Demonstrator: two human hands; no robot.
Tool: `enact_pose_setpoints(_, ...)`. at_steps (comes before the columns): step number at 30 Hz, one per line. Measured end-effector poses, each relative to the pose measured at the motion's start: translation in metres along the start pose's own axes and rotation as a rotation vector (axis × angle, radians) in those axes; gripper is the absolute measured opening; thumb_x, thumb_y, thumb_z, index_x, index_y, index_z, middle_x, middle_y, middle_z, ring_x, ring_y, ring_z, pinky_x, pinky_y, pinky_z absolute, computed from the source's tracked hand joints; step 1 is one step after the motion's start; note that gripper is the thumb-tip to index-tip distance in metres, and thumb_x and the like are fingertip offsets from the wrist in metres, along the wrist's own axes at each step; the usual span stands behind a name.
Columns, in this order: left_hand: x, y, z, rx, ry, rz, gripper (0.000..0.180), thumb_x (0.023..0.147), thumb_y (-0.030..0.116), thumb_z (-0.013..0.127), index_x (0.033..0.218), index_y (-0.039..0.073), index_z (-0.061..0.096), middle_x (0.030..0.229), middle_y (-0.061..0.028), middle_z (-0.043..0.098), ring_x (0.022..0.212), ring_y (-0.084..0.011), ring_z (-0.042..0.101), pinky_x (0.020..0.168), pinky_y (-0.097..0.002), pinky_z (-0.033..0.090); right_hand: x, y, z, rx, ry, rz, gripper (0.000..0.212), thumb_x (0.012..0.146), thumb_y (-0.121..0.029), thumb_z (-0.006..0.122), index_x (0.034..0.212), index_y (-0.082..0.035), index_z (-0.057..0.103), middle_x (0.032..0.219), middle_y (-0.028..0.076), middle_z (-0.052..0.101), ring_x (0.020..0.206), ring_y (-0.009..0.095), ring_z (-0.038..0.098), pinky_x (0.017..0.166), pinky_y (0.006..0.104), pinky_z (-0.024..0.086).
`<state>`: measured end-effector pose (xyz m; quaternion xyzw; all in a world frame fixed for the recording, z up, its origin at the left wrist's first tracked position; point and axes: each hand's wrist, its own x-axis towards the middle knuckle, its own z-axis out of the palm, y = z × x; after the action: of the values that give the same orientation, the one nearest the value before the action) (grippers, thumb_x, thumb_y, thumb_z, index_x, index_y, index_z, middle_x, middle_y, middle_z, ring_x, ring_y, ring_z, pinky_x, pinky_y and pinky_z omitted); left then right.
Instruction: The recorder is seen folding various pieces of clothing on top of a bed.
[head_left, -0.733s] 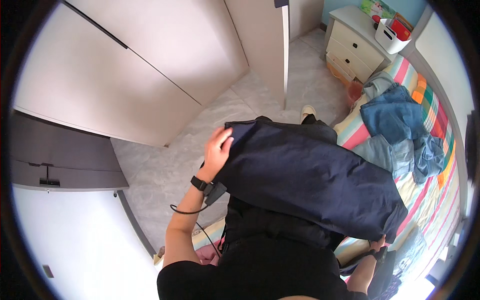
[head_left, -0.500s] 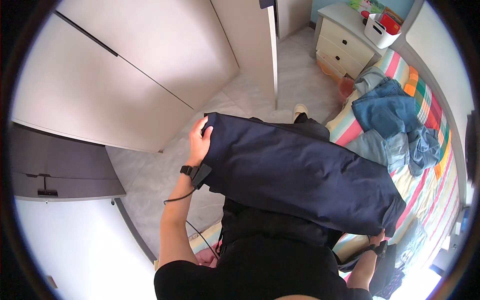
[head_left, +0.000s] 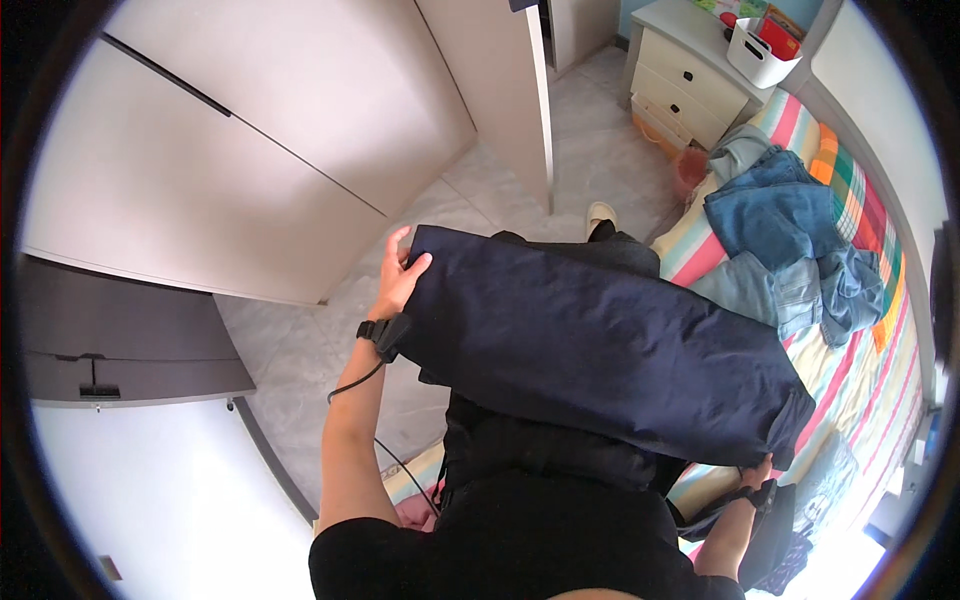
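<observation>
A folded navy garment point(head_left: 600, 340) stretches in a long band across my lap, slanting from upper left to lower right. What sort of garment it is, I cannot make out. At its left end my left hand point(head_left: 398, 278) has the edge between thumb and fingers, the thumb lying on top and the fingertips showing past the edge. My right hand point(head_left: 757, 473) grips the lower right corner, its fingers partly hidden by the cloth. Both wrists carry black straps with small devices.
Beside me on the right is a bed with a striped cover point(head_left: 850, 400), bearing rumpled jeans point(head_left: 775, 215). A drawer cabinet point(head_left: 690, 85) with a white basket point(head_left: 760, 58) stands at the far right. Pale cabinet doors point(head_left: 250, 150) rise on the left. A thin cable hangs by my left arm.
The fingers of my left hand have loosened and straightened a little at the garment's left edge. The right hand and the garment have barely moved.
</observation>
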<state>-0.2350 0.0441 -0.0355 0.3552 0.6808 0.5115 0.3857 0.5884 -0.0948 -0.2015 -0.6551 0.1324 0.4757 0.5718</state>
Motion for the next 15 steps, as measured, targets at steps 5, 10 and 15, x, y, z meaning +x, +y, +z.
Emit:
enact_pose_setpoints(5,-0.015,-0.030,-0.046,0.004,-0.121,-0.178,0.040,0.084,0.023,0.064,0.113,-0.004,0.055,0.102,-0.0092,0.061,0.089,-0.0142,0.058,0.081,-0.0277,0.045,0.020,0.004,-0.015,-0.286,-0.212,-0.143,0.049,0.097,-0.039,0.031,0.117,0.001,0.052,0.117,0.016,0.057,0.107,0.031,0.054,0.095,0.0460,0.042)
enact_pose_setpoints(10,-0.037,-0.047,-0.063,0.188,-0.376,-0.564,0.048,0.083,0.029,0.063,0.114,-0.007,0.055,0.105,-0.0085,0.062,0.094,-0.0154,0.058,0.084,-0.0283,0.043,0.005,0.005,-0.016,-0.053,-0.145,-0.018,0.054,0.095,-0.043,0.030,0.122,0.000,0.049,0.124,0.015,0.053,0.112,0.033,0.051,0.095,0.0480,0.042)
enact_pose_setpoints(15,-0.050,-0.032,-0.050,0.198,-0.454,-0.587,0.052,0.082,0.026,0.065,0.119,-0.007,0.051,0.112,-0.0136,0.060,0.099,-0.0218,0.058,0.088,-0.0325,0.044,0.007,-0.005,-0.026,0.019,-0.245,0.050,0.055,0.089,-0.048,0.043,0.117,-0.002,0.054,0.116,0.014,0.059,0.106,0.033,0.055,0.095,0.0476,0.042)
